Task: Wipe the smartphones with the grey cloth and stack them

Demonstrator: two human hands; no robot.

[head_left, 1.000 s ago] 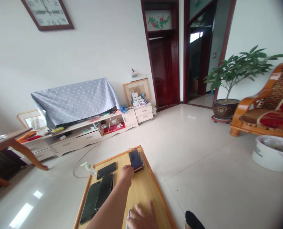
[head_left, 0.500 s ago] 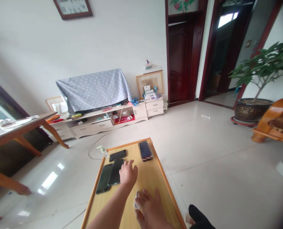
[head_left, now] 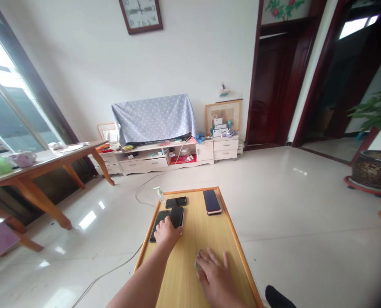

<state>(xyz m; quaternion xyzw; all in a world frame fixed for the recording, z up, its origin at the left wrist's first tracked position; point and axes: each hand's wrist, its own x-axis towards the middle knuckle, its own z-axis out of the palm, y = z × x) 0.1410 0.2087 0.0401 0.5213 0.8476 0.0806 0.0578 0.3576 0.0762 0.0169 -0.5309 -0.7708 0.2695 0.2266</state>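
The left hand [head_left: 167, 232] lay on a black phone [head_left: 177, 214] at the left of the table [head_left: 184, 273]; I could not determine its grip. The right hand [head_left: 216, 271] had fingers spread wide; they touched a grey item [head_left: 197, 259].

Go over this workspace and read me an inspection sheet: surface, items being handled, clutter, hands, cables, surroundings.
Surface: low wooden table with an orange-brown rim.
Job's things: two overlapping dark phones by the left hand; a black phone beyond; a dark blue phone stacked on another at far right; a small greyish item at the right hand.
Clutter: pump bottle at the far left corner.
Hands: left over the overlapping phones; right low, fingers spread. Grip unclear for both.
Cables: pale cable on the floor, left of the table.
Surroundings: white cabinet, draped cloth, wall clock, potted plant.
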